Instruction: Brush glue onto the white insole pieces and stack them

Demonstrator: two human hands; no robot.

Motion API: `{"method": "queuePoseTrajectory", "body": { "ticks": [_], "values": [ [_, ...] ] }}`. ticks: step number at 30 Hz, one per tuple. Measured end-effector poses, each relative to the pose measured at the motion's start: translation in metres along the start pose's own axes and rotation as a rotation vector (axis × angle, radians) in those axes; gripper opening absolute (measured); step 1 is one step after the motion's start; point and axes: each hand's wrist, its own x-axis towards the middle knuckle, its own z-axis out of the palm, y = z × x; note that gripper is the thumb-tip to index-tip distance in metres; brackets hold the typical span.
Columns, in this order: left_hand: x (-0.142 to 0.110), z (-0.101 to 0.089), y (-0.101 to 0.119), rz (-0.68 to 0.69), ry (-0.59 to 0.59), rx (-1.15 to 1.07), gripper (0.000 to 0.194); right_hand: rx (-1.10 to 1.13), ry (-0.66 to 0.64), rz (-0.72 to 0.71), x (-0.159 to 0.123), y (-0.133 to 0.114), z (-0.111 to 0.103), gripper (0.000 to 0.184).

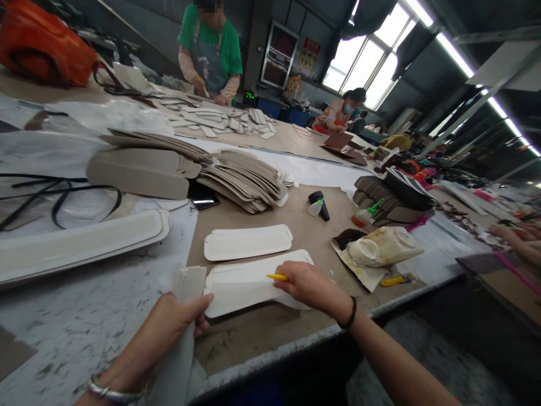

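Observation:
My left hand [180, 316] is closed around a bundle of long pale strips [192, 283], its thumb on top. The strips hang down toward the table's front edge. My right hand [304, 283] is closed on a thin yellow tool with a pointed end [276, 277]; the rest of it is hidden in the fingers. Beneath that hand lies a stack of white elongated panels [236, 296] with rounded corners; a pale sheet on top curls at its right end. Just behind is a second white panel stack [247, 242].
Grey-brown panels [240, 180] lie fanned out behind. Right of my hands are a stained cream container [384, 248], a yellow-handled tool [395, 280] and small squeeze bottles [316, 207]. Long white panels [84, 242] lie at left. A person in green [211, 53] works across the table.

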Motion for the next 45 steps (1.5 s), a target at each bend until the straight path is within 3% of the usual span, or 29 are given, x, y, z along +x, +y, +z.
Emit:
{"method": "queuePoseTrajectory", "body": {
  "ticks": [5,11,19,26,37,41,45],
  "values": [
    [0.0,0.002,0.002,-0.018,-0.004,-0.005,0.033,0.089,0.041,0.016,-0.002,0.004,0.004,0.015],
    [0.0,0.002,0.002,-0.024,0.002,0.003,0.033,-0.04,0.043,0.041,0.012,-0.004,0.007,0.018],
    [-0.003,0.001,-0.003,0.0,0.002,0.019,0.041,0.092,-0.034,-0.02,0.0,0.016,-0.002,0.02],
    [0.0,0.0,-0.004,0.024,0.001,0.095,0.044,-0.085,-0.005,0.052,0.001,0.007,-0.006,0.017],
    [-0.01,0.006,0.007,-0.027,0.021,0.068,0.037,-0.229,-0.019,-0.026,0.019,-0.002,-0.007,0.019],
    [-0.008,0.003,0.002,-0.035,0.012,0.09,0.038,-0.169,0.053,0.053,0.009,0.016,-0.012,0.016],
    [0.008,-0.004,-0.019,0.0,-0.002,0.157,0.04,-0.017,0.167,0.225,-0.011,0.046,-0.014,0.015]
  ]
}}
